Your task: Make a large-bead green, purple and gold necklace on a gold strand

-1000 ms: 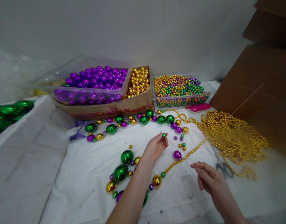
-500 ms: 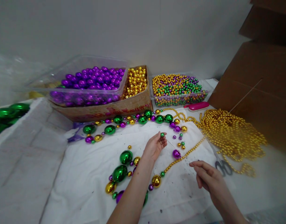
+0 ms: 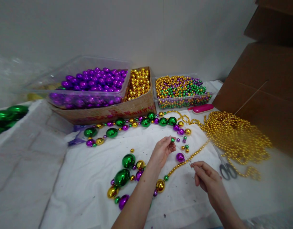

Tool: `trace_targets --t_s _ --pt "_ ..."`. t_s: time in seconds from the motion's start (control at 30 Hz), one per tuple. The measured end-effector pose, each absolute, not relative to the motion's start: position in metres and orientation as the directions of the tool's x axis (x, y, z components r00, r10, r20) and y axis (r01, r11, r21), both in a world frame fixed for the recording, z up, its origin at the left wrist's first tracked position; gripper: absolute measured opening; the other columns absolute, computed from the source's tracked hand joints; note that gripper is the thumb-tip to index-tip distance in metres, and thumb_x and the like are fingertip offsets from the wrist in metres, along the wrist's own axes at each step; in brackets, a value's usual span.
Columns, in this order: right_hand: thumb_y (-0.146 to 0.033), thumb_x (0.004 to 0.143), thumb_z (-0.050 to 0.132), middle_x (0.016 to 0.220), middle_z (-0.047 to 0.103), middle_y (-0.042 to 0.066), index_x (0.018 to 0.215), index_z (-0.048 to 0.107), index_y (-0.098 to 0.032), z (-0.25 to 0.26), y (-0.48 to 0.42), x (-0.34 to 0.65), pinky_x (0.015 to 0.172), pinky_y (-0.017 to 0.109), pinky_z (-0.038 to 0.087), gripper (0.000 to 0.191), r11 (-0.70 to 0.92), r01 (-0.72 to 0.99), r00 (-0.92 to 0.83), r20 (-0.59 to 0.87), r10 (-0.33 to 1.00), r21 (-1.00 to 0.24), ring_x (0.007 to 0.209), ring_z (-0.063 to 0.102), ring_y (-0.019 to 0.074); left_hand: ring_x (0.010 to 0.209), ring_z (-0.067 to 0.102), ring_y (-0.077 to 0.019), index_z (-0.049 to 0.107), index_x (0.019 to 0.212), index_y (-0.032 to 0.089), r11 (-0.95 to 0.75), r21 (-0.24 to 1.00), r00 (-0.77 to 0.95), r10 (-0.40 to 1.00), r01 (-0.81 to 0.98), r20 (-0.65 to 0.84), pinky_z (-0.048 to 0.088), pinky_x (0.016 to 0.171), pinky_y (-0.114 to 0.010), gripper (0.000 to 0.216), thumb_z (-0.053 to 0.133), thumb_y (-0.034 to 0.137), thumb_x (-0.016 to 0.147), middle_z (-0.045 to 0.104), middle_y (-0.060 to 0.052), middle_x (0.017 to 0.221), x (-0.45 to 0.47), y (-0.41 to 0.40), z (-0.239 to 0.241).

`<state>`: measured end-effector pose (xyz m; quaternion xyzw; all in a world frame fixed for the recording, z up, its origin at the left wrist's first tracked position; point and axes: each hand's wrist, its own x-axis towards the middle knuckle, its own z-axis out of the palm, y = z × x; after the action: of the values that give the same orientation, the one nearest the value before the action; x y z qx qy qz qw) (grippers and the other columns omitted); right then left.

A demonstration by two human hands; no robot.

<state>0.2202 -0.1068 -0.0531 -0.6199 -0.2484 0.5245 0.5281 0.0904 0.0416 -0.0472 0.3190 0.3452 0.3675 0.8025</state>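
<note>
My left hand (image 3: pixel 164 149) pinches a small green bead (image 3: pixel 172 140) between thumb and fingertips, above the white cloth (image 3: pixel 89 178). Lower and to the right, my right hand (image 3: pixel 206 176) has thumb and forefinger pressed on a thin thread, faintly visible running up towards the left hand. Between the hands lies a large purple bead (image 3: pixel 180 157), beside a gold bead string (image 3: pixel 195 154). That string leads to a garland of large green, gold and purple beads (image 3: pixel 122 177), partly hidden by my left forearm. Several small loose beads (image 3: pixel 184 147) rest just right of my left hand.
A finished-looking bead garland (image 3: pixel 111 132) stretches along the back. Behind it stand a cardboard box (image 3: pixel 105 114) holding purple and gold beads and a clear tray (image 3: pixel 184 103) of small beads. Gold bead strings (image 3: pixel 237 136), grey scissors (image 3: pixel 228 171) and a pink-handled tool (image 3: pixel 203 108) lie right.
My left hand has moved slightly right with the green bead. My right hand has shifted a little left, bringing the two closer and uncovering more of the scissors.
</note>
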Motion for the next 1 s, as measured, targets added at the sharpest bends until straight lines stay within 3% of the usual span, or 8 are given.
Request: trace_targets --t_s 0.1,0.27,0.4,0.53,0.67,0.8,0.9,1.0 --pt "-0.045 0.081 0.062 0.051 0.049 -0.005 0.086 0.055 -0.018 -0.058 -0.102 0.222 0.040 0.021 0.009 0.028 -0.244 -0.375 0.339 -0.377 0.862 -0.894 0.040 0.022 0.0039 0.071 0.058 -0.0126 0.066 0.091 0.012 0.422 0.895 0.621 0.743 -0.143 -0.251 0.048 0.063 -0.024 0.029 0.062 0.039 0.080 0.063 -0.008 0.087 0.100 0.040 -0.041" --pt "-0.040 0.079 0.066 0.053 0.048 -0.005 0.083 0.054 -0.019 -0.062 -0.109 0.242 0.040 0.019 0.016 0.025 -0.159 -0.522 0.378 -0.395 0.837 -0.838 0.041 0.025 0.0040 0.087 0.057 -0.0205 0.066 0.095 0.018 -0.180 0.919 0.576 0.815 0.350 -0.060 0.045 0.080 -0.034 0.018 0.054 0.021 0.082 0.066 -0.008 0.095 0.138 0.069 -0.037" --pt "-0.040 0.079 0.066 0.051 0.046 -0.005 0.080 0.055 -0.018 -0.060 -0.117 0.250 0.040 0.019 0.017 0.024 -0.130 -0.514 0.415 -0.378 0.828 -0.848 0.042 0.026 0.0042 0.118 0.039 -0.0277 0.066 0.095 0.020 -0.346 0.841 0.546 0.834 0.415 0.074 0.023 0.103 -0.042 0.027 0.059 0.006 0.073 0.058 -0.010 0.114 0.180 0.085 -0.044" --pt "-0.040 0.082 0.062 0.051 0.045 -0.005 0.080 0.056 -0.018 -0.060 -0.123 0.252 0.040 0.019 0.015 0.023 -0.124 -0.500 0.443 -0.376 0.814 -0.857 0.042 0.025 0.0039 0.120 0.037 -0.0294 0.066 0.078 0.018 -0.401 0.820 0.567 0.815 0.408 0.117 0.015 0.106 -0.044 0.021 0.059 0.000 0.069 0.061 -0.013 0.102 0.199 0.085 -0.052" --pt "-0.039 0.083 0.061 0.051 0.045 -0.005 0.080 0.057 -0.017 -0.061 -0.126 0.256 0.040 0.019 0.014 0.023 -0.137 -0.500 0.448 -0.391 0.804 -0.855 0.042 0.024 0.0035 0.115 0.042 -0.0278 0.065 0.093 0.020 -0.348 0.859 0.527 0.843 0.375 0.112 0.025 0.102 -0.042 0.024 0.064 0.011 0.071 0.060 -0.011 0.105 0.183 0.083 -0.049" --pt "-0.039 0.082 0.063 0.049 0.045 -0.006 0.081 0.056 -0.017 -0.058 -0.122 0.253 0.040 0.019 0.013 0.023 -0.175 -0.495 0.396 -0.401 0.826 -0.851 0.041 0.025 0.0030 0.086 0.059 -0.0188 0.057 0.114 0.021 -0.147 0.939 0.460 0.888 0.312 -0.014 0.046 0.078 -0.033 0.033 0.057 0.024 0.081 0.062 -0.007 0.101 0.132 0.081 -0.039" --pt "-0.040 0.082 0.062 0.048 0.047 -0.005 0.082 0.054 -0.017 -0.056 -0.116 0.239 0.040 0.019 0.012 0.024 -0.246 -0.459 0.317 -0.416 0.852 -0.853 0.040 0.025 0.0030 0.071 0.061 -0.0131 0.059 0.106 0.020 0.306 0.950 0.433 0.866 -0.064 -0.250 0.049 0.066 -0.026 0.024 0.057 0.028 0.083 0.064 -0.005 0.089 0.085 0.075 -0.036" --pt "-0.043 0.083 0.059 0.046 0.047 -0.006 0.083 0.053 -0.018 -0.058 -0.112 0.219 0.039 0.020 0.009 0.026 -0.312 -0.416 0.205 -0.422 0.883 -0.854 0.038 0.023 0.0032 0.076 0.064 -0.0132 0.061 0.091 0.016 0.551 0.699 0.403 0.828 -0.455 -0.390 0.051 0.072 -0.026 0.010 0.057 0.022 0.083 0.065 -0.005 0.086 0.050 0.067 -0.040"
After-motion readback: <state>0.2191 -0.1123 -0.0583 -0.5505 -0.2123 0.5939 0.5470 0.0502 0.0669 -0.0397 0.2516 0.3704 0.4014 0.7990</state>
